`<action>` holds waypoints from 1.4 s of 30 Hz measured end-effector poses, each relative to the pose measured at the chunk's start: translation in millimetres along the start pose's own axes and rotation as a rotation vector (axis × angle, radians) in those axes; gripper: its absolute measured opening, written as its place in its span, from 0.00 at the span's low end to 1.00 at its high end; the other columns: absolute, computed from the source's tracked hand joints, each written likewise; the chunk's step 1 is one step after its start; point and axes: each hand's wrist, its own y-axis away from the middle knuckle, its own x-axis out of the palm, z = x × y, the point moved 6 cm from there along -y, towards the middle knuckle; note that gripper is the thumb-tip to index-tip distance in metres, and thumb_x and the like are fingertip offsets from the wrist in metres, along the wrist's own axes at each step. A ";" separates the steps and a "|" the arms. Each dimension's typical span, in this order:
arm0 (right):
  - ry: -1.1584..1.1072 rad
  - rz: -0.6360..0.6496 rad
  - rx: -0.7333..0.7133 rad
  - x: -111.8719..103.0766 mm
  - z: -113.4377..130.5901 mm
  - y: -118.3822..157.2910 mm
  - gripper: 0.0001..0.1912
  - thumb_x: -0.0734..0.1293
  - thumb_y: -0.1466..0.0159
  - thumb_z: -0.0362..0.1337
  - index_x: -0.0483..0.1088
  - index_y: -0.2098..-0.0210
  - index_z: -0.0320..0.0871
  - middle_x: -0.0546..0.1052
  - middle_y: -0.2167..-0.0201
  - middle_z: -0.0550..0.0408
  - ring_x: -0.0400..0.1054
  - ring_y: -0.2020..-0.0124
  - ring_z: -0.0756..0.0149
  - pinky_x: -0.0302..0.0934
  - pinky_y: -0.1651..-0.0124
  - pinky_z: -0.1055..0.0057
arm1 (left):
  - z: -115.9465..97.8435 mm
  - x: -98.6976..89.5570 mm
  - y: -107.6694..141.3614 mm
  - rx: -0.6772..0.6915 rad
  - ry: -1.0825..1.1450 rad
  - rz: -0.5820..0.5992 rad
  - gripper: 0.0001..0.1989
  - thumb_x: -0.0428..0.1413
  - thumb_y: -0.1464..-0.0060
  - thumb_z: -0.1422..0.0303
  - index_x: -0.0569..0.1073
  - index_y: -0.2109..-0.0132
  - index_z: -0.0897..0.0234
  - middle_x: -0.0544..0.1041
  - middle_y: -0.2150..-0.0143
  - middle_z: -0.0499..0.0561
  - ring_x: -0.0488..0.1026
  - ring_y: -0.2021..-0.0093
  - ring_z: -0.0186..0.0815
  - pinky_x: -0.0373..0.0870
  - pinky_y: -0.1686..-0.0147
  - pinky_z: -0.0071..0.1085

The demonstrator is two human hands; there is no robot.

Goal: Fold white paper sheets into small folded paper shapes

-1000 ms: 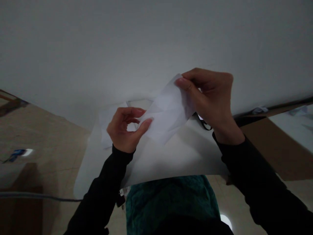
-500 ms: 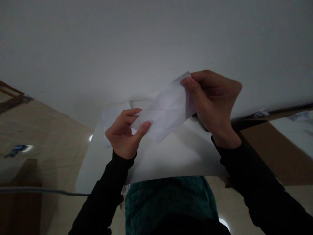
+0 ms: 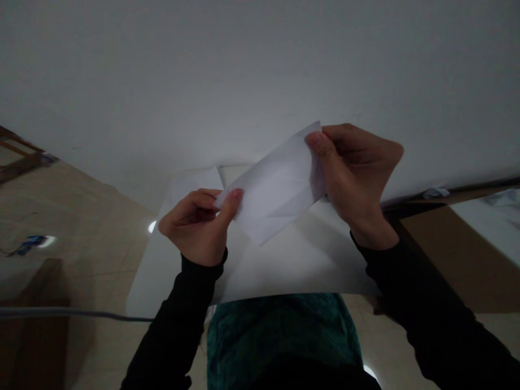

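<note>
Folded paper (image 3: 276,184) pinched between both hands.

Left hand (image 3: 190,230) held the near corner between thumb and curled fingers, while the right hand (image 3: 355,173) clamped the opposite end, thumb in front and fingers behind, hiding part of that end. Faint creases crossed the paper, though the folds were hard to make out in the dim light. Under the hands lay a broad white sheet (image 3: 292,260), and a smaller white piece (image 3: 195,184) showed just beyond the left hand. Black sleeves (image 3: 174,309) covered both forearms. A teal knit garment (image 3: 280,336) appeared below the hands, cut off by the frame. Left of the left hand, a grey cable (image 3: 73,314) crossed near the tiled floor (image 3: 93,227).
</note>
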 end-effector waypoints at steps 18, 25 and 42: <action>0.131 0.051 -0.070 2.3 -6.1 3.1 0.05 0.69 0.35 0.36 0.77 0.68 0.48 0.77 0.74 0.59 0.68 0.75 0.68 0.58 0.71 0.68 | -2.5 -7.7 1.7 -0.022 -0.040 0.123 0.11 0.71 0.57 0.72 0.82 0.64 0.56 0.79 0.76 0.43 0.72 0.81 0.25 0.69 0.84 0.21; 0.275 0.031 -0.165 1.2 -9.4 0.1 0.06 0.68 0.34 0.39 0.77 0.67 0.49 0.79 0.73 0.56 0.69 0.74 0.65 0.60 0.69 0.65 | 11.6 -10.0 6.0 -0.144 0.071 0.150 0.08 0.71 0.56 0.69 0.81 0.68 0.56 0.80 0.76 0.44 0.76 0.80 0.30 0.76 0.81 0.25; 0.208 0.208 -0.192 12.0 -7.0 2.4 0.13 0.66 0.32 0.44 0.78 0.67 0.44 0.79 0.74 0.56 0.72 0.74 0.69 0.64 0.69 0.72 | -22.3 38.9 -7.4 0.079 -0.426 0.820 0.26 0.57 0.41 0.51 0.69 0.42 0.62 0.80 0.58 0.55 0.79 0.59 0.43 0.75 0.57 0.38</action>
